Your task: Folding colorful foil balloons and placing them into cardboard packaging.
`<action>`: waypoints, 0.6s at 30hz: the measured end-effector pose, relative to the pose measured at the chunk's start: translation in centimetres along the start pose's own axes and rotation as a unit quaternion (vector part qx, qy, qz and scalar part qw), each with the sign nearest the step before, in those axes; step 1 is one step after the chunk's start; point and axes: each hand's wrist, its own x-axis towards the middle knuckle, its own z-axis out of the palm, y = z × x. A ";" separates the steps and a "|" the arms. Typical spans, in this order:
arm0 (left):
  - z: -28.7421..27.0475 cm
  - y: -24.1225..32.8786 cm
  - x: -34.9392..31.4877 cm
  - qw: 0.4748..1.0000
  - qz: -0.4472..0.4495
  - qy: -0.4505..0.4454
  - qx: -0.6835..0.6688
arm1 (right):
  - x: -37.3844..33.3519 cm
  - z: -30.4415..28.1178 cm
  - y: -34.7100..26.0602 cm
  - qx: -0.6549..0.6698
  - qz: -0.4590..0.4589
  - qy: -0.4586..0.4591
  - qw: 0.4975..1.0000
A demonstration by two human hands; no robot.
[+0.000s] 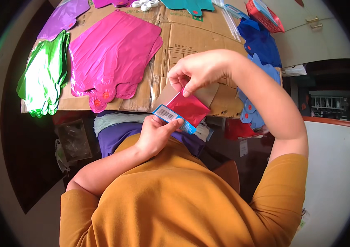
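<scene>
A small packet of folded, shiny dark-pink foil is held in front of my body, near the front edge of the cardboard-topped table. Along its lower side runs a blue card with a white barcode patch. My left hand grips that card from below, its thumb lying on the front. Above, my right hand pinches the packet's upper corner between thumb and fingers. Whether a clear bag encloses the foil, I cannot tell. Flat pink foil balloons lie stacked on the table, left of my hands.
Green foil balloons are at the far left, beside a purple one. A teal one lies at the back. Blue balloons hang over the right edge below a red box. White straws lie near it.
</scene>
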 end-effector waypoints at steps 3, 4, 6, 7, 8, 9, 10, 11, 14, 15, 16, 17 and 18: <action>0.2 0.1 0.1 1.000 0.001 -0.003 0.005 | 1.2 -1.4 -0.4 -0.032 0.017 -0.080 0.996; 0.3 0.2 0.1 1.000 -0.001 -0.003 0.004 | 1.5 -1.5 -0.3 -0.050 0.015 -0.102 0.993; 0.3 0.4 -0.1 1.000 -0.005 0.000 0.004 | 2.1 -1.5 -0.3 -0.112 0.026 -0.104 0.988; 0.3 0.4 0.0 1.000 -0.005 0.004 0.008 | 2.4 -1.4 -0.5 -0.144 0.027 -0.102 0.984; 0.2 0.2 0.1 1.000 -0.005 0.007 0.012 | 2.6 -1.2 -0.8 -0.175 0.028 -0.098 0.979; 0.1 0.2 0.2 1.000 -0.004 0.012 0.016 | 2.8 -0.9 -1.6 -0.209 0.040 -0.085 0.973; 0.1 0.4 0.2 1.000 -0.008 0.011 0.016 | 2.6 -0.3 -2.4 -0.258 0.038 -0.059 0.964; 0.2 0.9 0.1 1.000 -0.013 0.010 0.017 | 2.4 0.3 -3.2 -0.306 0.036 -0.032 0.951; 0.2 0.9 0.2 1.000 -0.023 0.009 0.010 | 2.3 1.2 -4.4 -0.309 0.058 0.047 0.948; 0.2 0.8 0.3 1.000 -0.026 0.009 0.007 | 2.4 1.3 -3.7 -0.286 0.046 0.084 0.954; 0.2 0.8 0.2 1.000 -0.020 0.009 0.011 | 2.3 1.2 -3.2 -0.261 0.035 0.122 0.957; 0.3 0.7 0.2 1.000 -0.014 0.009 0.014 | 1.8 0.6 -2.6 -0.316 0.048 0.144 0.937; 0.2 0.7 0.1 1.000 -0.007 0.013 0.018 | 1.1 0.8 -2.3 -0.319 0.013 0.209 0.924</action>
